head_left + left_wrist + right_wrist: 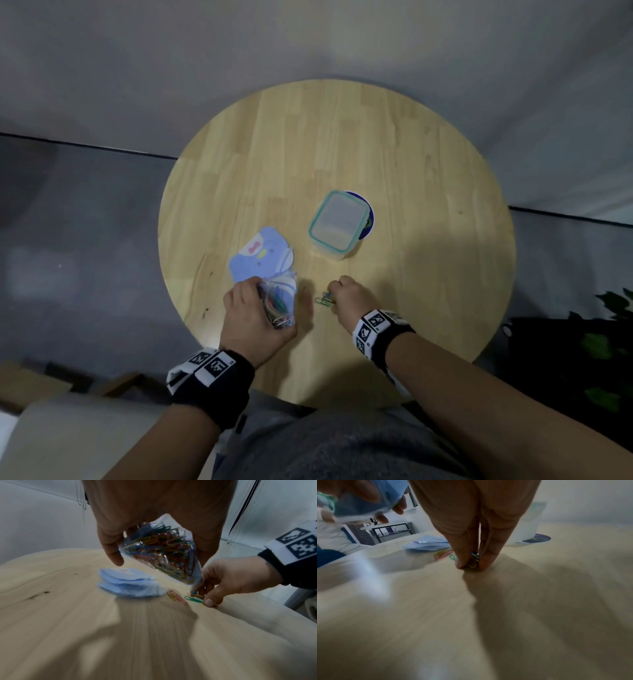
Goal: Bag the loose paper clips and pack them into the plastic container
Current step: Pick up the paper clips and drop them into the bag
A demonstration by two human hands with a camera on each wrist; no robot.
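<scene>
My left hand [253, 308] grips a clear plastic bag [164, 553] full of coloured paper clips, held above the round wooden table [411, 192]. My right hand [346, 294] pinches a small bunch of paper clips [473, 560] between thumb and fingers against the tabletop. A few loose clips [178, 597] lie on the wood beside those fingertips, also visible as loose clips [323, 300] in the head view. The plastic container [337, 224], clear with a teal-rimmed lid on, stands farther back on the table.
A stack of blue printed bags [262, 255] lies left of the container, just beyond my left hand. A dark round disc [368, 219] sits under the container. A dark plant [603, 346] stands off the table's right edge.
</scene>
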